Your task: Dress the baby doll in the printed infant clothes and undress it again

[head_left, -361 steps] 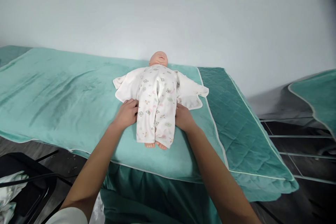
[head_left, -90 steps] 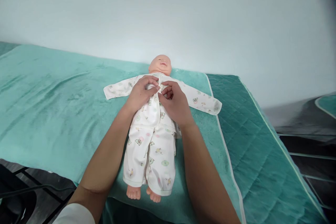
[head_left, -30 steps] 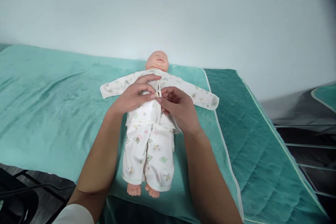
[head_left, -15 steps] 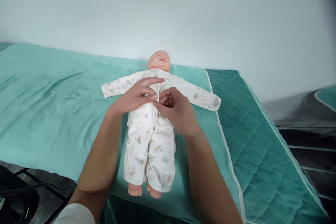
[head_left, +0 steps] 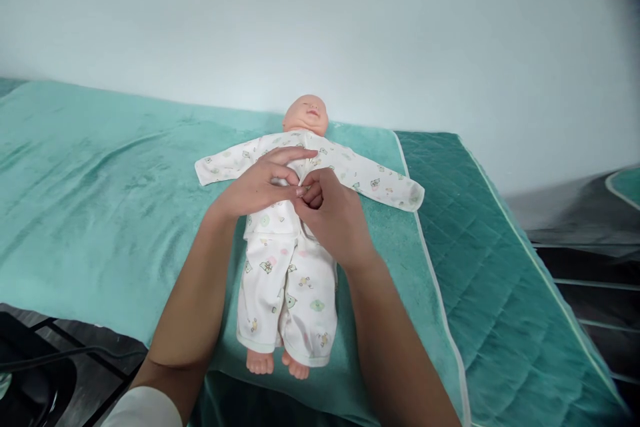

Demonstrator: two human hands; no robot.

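Observation:
On its back lies a baby doll [head_left: 304,115], its head toward the wall and its bare feet toward me. It wears a white patterned baby shirt [head_left: 380,180] with both sleeves spread out, and matching trousers [head_left: 287,287]. My left hand [head_left: 265,183] pinches the shirt's front edge at mid-chest between thumb and finger, the other fingers resting on the cloth. Right beside it my right hand [head_left: 330,210] is closed on the same front opening, thumb against forefinger. The fingertips of both hands meet there and hide any fastener.
Under the doll a light green blanket [head_left: 110,213] covers the bed, over a darker quilted cover [head_left: 490,267] on the right. A pale wall [head_left: 320,27] rises behind. Black metal slats [head_left: 595,307] show at the right, and a black object with a cable [head_left: 35,373] stands lower left.
My right hand has moved slightly up and left, its fingers closing tighter against my left thumb at the shirt front. The doll still lies in the same pose.

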